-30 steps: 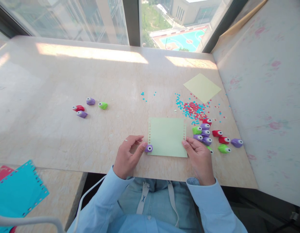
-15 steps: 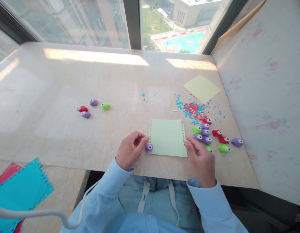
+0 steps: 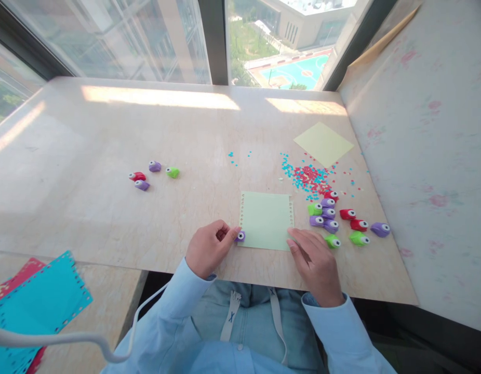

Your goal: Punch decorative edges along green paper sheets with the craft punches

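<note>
A pale green sheet of paper (image 3: 266, 221) lies on the table in front of me, with small punched holes along its left and right edges. My left hand (image 3: 209, 248) is closed, thumb and fingers on a purple craft punch (image 3: 241, 236) with a star on its white top. That punch sits at the sheet's lower left edge. On the opposite side, my right hand (image 3: 316, 262) touches the lower right edge with its fingertips, thumb and forefinger a little apart. Close to its knuckles stands a green punch (image 3: 333, 241).
Several purple punches (image 3: 328, 213), red punches (image 3: 359, 225) and green ones stand at the right. Behind them lies red and blue confetti (image 3: 310, 177) beside a pale yellow sheet (image 3: 324, 144). More punches (image 3: 142, 185) stand at left. Blue punched paper (image 3: 41, 298) lies lower left, near a white cable (image 3: 80, 340).
My right hand has shifted left from the sheet's right edge onto its lower right part, and its pinch has loosened. The left hand stays at the purple punch. The view has turned slightly.
</note>
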`<state>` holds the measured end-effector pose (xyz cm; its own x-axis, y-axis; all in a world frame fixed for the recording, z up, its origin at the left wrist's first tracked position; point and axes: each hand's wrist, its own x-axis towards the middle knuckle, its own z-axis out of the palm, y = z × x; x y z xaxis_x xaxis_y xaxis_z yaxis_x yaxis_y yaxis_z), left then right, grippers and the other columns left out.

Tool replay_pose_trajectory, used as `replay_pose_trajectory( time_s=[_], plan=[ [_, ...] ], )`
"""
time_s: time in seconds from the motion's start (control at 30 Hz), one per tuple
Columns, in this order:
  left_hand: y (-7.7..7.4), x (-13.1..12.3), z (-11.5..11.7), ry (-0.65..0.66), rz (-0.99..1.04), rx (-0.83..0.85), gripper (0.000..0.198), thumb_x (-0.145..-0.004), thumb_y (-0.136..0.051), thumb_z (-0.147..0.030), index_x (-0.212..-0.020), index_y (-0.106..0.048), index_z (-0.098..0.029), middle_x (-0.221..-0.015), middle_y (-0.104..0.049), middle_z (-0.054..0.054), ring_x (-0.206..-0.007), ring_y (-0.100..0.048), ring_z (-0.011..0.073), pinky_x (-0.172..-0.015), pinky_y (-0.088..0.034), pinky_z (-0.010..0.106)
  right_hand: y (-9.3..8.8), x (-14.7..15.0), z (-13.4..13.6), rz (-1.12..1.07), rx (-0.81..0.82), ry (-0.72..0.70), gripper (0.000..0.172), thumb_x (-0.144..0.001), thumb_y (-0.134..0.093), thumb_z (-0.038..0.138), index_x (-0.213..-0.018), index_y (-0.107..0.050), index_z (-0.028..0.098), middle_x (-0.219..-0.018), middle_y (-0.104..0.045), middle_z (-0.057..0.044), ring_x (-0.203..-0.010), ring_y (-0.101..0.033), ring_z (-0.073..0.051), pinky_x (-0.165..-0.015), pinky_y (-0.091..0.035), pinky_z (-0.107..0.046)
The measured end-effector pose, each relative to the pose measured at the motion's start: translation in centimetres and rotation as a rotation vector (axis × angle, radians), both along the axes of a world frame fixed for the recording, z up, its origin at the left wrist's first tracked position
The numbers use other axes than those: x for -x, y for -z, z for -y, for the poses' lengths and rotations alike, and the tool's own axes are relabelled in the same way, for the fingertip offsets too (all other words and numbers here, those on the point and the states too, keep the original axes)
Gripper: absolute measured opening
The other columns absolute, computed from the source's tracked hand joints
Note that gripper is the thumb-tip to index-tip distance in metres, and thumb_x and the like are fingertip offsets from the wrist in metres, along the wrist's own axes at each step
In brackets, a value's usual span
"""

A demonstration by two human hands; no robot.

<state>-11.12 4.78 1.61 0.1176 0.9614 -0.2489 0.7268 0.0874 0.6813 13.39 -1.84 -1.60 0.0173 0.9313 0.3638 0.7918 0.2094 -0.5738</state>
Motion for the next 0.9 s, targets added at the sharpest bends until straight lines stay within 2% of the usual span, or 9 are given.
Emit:
replay_pose_trajectory(
  time_s=[0.2,0.37,0.53,0.6,0.77,0.9],
  plan=[
    [0.1,-0.2,0.0,0.0,-0.022,0.006,0.039,-0.085,-0.054,-0.053,-0.067,-0.061,-0.019,-0.059,-0.057,-0.001,-0.057,-0.051,0.0144,-0.055,-0.032,0.025,0.4,-0.1,0.0,-0.033,-0.02,0.02,0.023,-0.092,-0.055,0.025,-0.11,-0.07,0.024,-0.102,-0.075,-0.007,-0.096,-0.065,-0.023,-0.089,-0.051,-0.043],
    [0.2,-0.1,0.2,0.017,0.067,-0.01,0.038,-0.087,-0.052,-0.052,-0.072,-0.063,-0.019,-0.061,-0.058,-0.001,-0.058,-0.05,0.0141,-0.056,-0.035,0.025,0.6,0.0,0.1,-0.04,-0.042,0.017,0.024,-0.091,-0.056,0.024,-0.11,-0.071,0.023,-0.102,-0.075,-0.007,-0.095,-0.066,-0.023,-0.09,-0.051,-0.043],
    [0.0,-0.1,0.8,-0.097,0.143,-0.04,0.039,-0.085,-0.054,-0.054,-0.069,-0.058,-0.019,-0.061,-0.054,-0.002,-0.058,-0.047,0.0128,-0.056,-0.035,0.024,0.6,-0.1,0.1,-0.081,-0.09,0.041,0.024,-0.091,-0.057,0.021,-0.111,-0.069,0.021,-0.102,-0.074,-0.009,-0.095,-0.067,-0.023,-0.087,-0.053,-0.041],
    [-0.2,-0.2,0.8,-0.114,0.107,-0.035,0.043,-0.084,-0.053,-0.057,-0.063,-0.051,-0.019,-0.057,-0.049,-0.003,-0.056,-0.044,0.0122,-0.055,-0.032,0.024,0.6,-0.2,0.1,-0.106,-0.104,0.056,0.023,-0.091,-0.058,0.02,-0.111,-0.069,0.02,-0.102,-0.074,-0.01,-0.095,-0.067,-0.022,-0.086,-0.053,-0.04],
    [0.0,-1.1,0.5,-0.054,-0.018,-0.013,0.054,-0.087,-0.043,-0.062,-0.054,-0.037,-0.02,-0.051,-0.038,-0.004,-0.053,-0.036,0.0118,-0.054,-0.024,0.026,0.8,-0.4,0.0,-0.153,-0.089,0.083,0.022,-0.091,-0.058,0.022,-0.109,-0.069,0.021,-0.102,-0.073,-0.009,-0.095,-0.067,-0.023,-0.086,-0.054,-0.041],
    [0.4,-1.4,0.5,-0.066,-0.102,0.002,0.054,-0.084,-0.046,-0.064,-0.054,-0.036,-0.02,-0.05,-0.037,-0.004,-0.052,-0.036,0.0122,-0.053,-0.022,0.027,0.9,-0.5,0.1,-0.174,-0.081,0.091,0.02,-0.091,-0.057,0.023,-0.107,-0.07,0.021,-0.1,-0.073,-0.009,-0.093,-0.067,-0.023,-0.085,-0.054,-0.041]
  ],
)
